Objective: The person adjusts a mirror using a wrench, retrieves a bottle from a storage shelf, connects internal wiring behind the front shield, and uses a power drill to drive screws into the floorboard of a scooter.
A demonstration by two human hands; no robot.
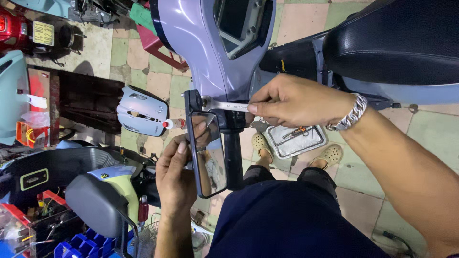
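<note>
Metal tray (295, 142) on the tiled floor (420, 129), directly below the mirror's handlebar grip (233, 157) and beside it toward the sandalled feet; holds a couple of small hand tools, one with a red-and-dark handle, exact kinds too small to tell. Blue compartment bins (79, 244) far left of the mirror, at the bottom edge; contents unclear. Rear-view mirror (207, 154): rectangular, dark-framed, glass reflecting fingers, mounted at the grip's end on a lilac scooter (201, 43). Left hand (178, 174) clamped on the mirror's left edge, fingers wrapped around the frame. Right hand (291, 101) pinched shut on a flat steel spanner (228, 105), its head set on the nut at the mirror's top. Floor: pale green and pink tiles. Scooter body panels and a grey-green scooter left of the mirror.
</note>
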